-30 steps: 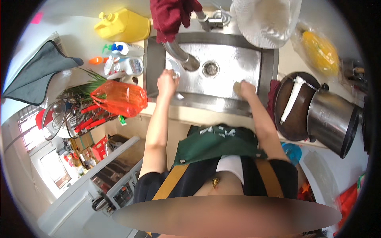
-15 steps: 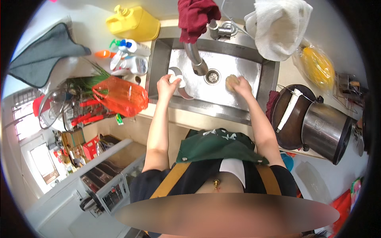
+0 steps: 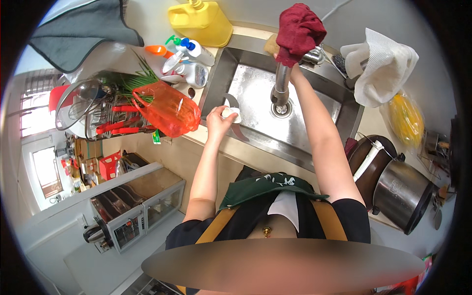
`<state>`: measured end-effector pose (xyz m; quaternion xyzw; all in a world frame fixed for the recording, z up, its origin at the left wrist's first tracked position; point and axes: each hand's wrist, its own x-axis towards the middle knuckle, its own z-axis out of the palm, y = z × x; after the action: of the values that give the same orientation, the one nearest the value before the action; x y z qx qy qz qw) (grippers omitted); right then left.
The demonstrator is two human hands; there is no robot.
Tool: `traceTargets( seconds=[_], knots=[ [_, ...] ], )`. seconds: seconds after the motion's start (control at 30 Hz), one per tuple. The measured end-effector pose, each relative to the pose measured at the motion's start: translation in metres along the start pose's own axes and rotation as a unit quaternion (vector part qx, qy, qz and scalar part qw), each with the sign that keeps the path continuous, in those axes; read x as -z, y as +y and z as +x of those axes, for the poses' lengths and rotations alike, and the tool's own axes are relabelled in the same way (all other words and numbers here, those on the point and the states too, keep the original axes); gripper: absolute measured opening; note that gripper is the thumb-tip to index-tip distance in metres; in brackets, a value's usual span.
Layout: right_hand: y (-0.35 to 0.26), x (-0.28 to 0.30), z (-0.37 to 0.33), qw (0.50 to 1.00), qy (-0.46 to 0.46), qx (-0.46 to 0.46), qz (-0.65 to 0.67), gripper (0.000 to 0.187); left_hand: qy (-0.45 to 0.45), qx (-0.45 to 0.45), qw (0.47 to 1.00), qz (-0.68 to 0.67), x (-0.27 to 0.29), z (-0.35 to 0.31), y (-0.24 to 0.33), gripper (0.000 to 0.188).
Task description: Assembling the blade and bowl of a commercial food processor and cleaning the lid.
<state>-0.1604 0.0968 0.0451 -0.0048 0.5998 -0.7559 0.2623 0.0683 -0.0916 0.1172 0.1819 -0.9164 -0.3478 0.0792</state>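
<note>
My left hand (image 3: 219, 122) pinches a small white piece (image 3: 230, 114), cup-like in shape, over the left side of the steel sink (image 3: 305, 158). Beneath it lies a curved strip (image 3: 239, 132), grey at the far end and reddish at the near one; its kind is unclear. My right hand (image 3: 295, 73) reaches across the sink to its back rim, behind the faucet (image 3: 281, 88). The dark red cloth (image 3: 301, 32) draped over the faucet hides its fingers. Beside that cloth, at the back rim, a tan scrubbing pad (image 3: 271, 45) shows in part; whether my fingers grip it is hidden.
Left of the sink stand a yellow jug (image 3: 201, 22), several cleaning bottles (image 3: 194, 71) and an orange-red plastic bag (image 3: 169, 109). At the right are a white mesh cloth (image 3: 376, 69), a yellow bagged item (image 3: 406, 120), a dark round board (image 3: 376, 157) and a steel pot (image 3: 404, 192).
My right hand has moved from the sink basin to the back rim behind the faucet, and the tan pad has gone there too. My left hand still holds the white piece. The view has shifted.
</note>
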Motion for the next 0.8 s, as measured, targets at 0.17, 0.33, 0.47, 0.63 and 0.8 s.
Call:
traceTargets(
  seconds=[0.17, 0.33, 0.47, 0.63, 0.8],
  knots=[
    [0.047, 0.017, -0.059, 0.985, 0.121, -0.09, -0.082, 0.054, 0.008, -0.031, 0.999, -0.013, 0.001, 0.004, 0.011, 0.034],
    [0.083, 0.046, -0.169, 0.967, 0.096, -0.197, -0.13, 0.035, -0.037, -0.06, 0.997, -0.012, -0.005, 0.01, 0.024, 0.035],
    [0.09, 0.078, -0.259, 0.965, 0.178, -0.129, -0.144, 0.033, -0.106, 0.146, 0.944, -0.277, -0.01, 0.016, 0.021, 0.031],
    [0.067, 0.107, -0.348, 0.876, 0.41, 0.064, -0.247, 0.024, -0.203, 0.343, 0.732, -0.553, -0.041, 0.005, -0.007, 0.028],
    [0.024, 0.122, -0.401, 0.66, 0.581, 0.005, -0.475, 0.031, -0.292, 0.474, 0.569, -0.606, -0.093, -0.017, -0.014, 0.037]
  ],
)
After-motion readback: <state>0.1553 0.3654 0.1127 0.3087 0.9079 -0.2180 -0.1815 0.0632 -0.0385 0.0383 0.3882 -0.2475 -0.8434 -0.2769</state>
